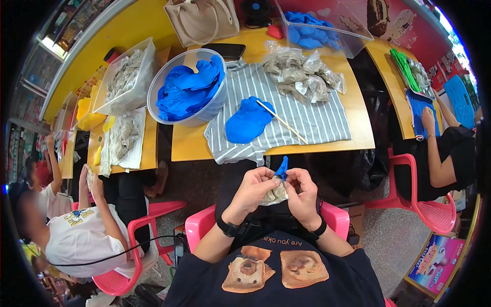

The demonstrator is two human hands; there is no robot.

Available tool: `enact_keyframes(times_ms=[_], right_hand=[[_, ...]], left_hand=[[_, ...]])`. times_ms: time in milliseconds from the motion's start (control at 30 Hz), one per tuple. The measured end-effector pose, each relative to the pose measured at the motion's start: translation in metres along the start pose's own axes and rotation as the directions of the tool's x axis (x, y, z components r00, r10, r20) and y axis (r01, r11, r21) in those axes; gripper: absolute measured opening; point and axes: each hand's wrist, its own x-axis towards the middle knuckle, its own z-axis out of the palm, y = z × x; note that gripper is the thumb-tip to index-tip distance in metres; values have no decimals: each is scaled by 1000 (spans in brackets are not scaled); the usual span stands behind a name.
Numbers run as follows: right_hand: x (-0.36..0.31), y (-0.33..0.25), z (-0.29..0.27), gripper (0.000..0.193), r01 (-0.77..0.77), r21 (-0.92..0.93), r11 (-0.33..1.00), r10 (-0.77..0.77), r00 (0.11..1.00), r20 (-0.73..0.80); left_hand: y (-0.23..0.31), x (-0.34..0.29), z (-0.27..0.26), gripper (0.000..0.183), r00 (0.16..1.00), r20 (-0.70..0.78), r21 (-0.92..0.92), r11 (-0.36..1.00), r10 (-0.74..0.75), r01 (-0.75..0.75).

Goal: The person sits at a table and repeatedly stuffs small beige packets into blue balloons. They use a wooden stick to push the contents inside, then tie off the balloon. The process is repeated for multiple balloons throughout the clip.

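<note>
My left hand (255,187) and my right hand (303,192) are close together above my lap. Both have their fingers pinched on a small clear packet of beige filling (279,194). A limp blue piece (283,165) sticks up from the packet's top, between my fingertips. Whether it is rubber or cloth, I cannot tell. Beyond my hands, a striped grey shirt (312,125) lies spread on the yellow table (363,138). On the shirt rest more blue pieces (248,123), a thin wooden stick (281,121) and a heap of similar beige packets (302,77).
A round clear tub (153,105) of blue pieces stands at the table's left. Behind are a dark phone (225,50), a cream bag (202,23) and a clear bin (353,38) with blue pieces. Co-workers sit at both sides on pink chairs (434,217).
</note>
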Motion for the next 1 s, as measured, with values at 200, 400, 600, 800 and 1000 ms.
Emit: enact_keyframes(times_ms=[200, 400, 600, 800, 1000], right_hand=[[-4, -7, 2, 29, 50, 21, 999, -52, 993, 108], [-3, -3, -4, 28, 35, -63, 997, -31, 998, 50], [-4, -6, 1, 26, -152, 203, 967, 138, 987, 84], [-6, -31, 1, 23, 66, -19, 998, -64, 993, 101], [0, -21, -12, 19, -41, 213, 976, 22, 996, 92]], left_hand=[[-22, 1, 1, 3, 977, -137, 158, 977, 166, -144], [-18, -1, 11, 3, 976, -175, 120, 987, 128, -108], [-17, -4, 8, 5, 949, -205, 130, 967, 241, -217], [-26, 0, 8, 9, 931, -268, 86, 968, 249, -235], [20, -19, 13, 22, 998, 44, -283, 958, -39, 50]])
